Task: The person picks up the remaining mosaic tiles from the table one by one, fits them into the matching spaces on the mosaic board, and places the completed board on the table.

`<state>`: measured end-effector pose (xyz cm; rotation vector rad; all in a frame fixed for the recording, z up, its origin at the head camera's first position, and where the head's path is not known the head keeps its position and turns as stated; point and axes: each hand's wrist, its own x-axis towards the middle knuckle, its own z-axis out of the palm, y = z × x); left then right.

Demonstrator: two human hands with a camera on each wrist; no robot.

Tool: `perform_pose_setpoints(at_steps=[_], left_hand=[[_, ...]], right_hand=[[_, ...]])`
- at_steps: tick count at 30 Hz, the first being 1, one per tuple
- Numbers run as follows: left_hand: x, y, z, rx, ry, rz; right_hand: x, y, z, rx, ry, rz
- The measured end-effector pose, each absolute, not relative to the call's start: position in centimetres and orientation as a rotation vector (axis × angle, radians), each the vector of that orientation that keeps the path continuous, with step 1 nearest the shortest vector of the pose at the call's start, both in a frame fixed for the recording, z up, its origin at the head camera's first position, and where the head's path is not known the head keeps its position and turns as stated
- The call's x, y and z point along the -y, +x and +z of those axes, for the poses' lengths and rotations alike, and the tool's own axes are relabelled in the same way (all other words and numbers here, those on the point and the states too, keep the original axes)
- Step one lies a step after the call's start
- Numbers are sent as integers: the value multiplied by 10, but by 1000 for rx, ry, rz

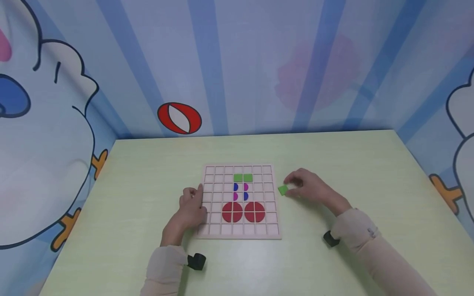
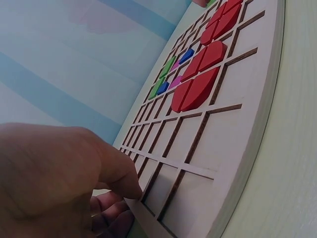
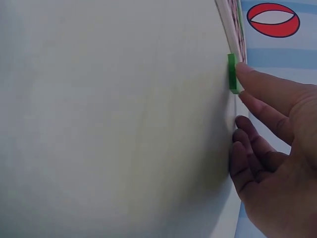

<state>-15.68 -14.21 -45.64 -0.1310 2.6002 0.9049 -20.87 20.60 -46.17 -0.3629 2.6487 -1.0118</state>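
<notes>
Your left hand (image 1: 190,209) presses flat, steadying grid board (image 1: 239,201) at frame center; right hand (image 1: 309,187) fingertips touch green tile (image 1: 283,189) w/ fingers extended.

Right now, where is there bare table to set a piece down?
Bare: the table behind the grid board, and its far right side. Crowded: the board's left edge under the left hand, and the right edge, where the right hand touches a green tile.

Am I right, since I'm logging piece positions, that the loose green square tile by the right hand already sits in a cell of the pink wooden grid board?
Not quite. The green square tile lies on the pale green table, just off the right edge of the pink wooden grid board, with the right hand touching it. The head view shows this.
</notes>
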Motion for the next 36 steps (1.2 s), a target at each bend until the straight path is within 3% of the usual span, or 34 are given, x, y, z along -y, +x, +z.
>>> perform_pose_setpoints(at_steps=[36], left_hand=[[142,-156,-457,-2614,-136,896]], right_hand=[[-206,-208,-466,-2776,-422,-954]])
